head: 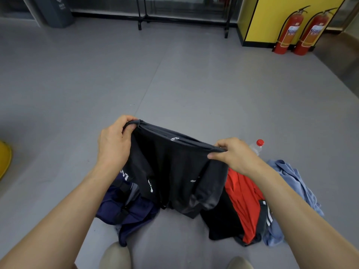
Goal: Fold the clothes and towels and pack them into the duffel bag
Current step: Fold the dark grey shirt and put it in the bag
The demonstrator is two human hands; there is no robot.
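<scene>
Above the navy duffel bag [134, 214], and a little to its right, I have the dark grey garment [174, 171] hanging by its top edge, stretched between both hands. Its lower hem seems to reach the floor [174, 84] just beside the bag.

The step in hand, as I judge it, is squaring this piece up before the first fold. To do it well I would first level the top edge, which now slopes, higher on the bag's side. Then I would draw it taut and let the cloth's own weight pull the creases out. The cloth is bunched under each grip, so a short shake should free the layers. After that I would bring the two corners together, edge on edge, and lay it on bare floor beyond the bag.

My left hand [114, 140], over the bag's far end, pinches one corner, fingers curled over the gathered cloth and the wrist bent inward. My right hand [233, 154], well to the right of the bag, pinches the other corner between thumb and curled fingers, knuckles up. Both forearms reach forward and converge.

Right of the bag lies a red and black garment [244, 200], and farther right a pale blue garment [297, 183], both unfolded. A bottle [257, 146] shows beyond, partly behind my right hand. Whether the bag holds anything, I cannot tell.
</scene>
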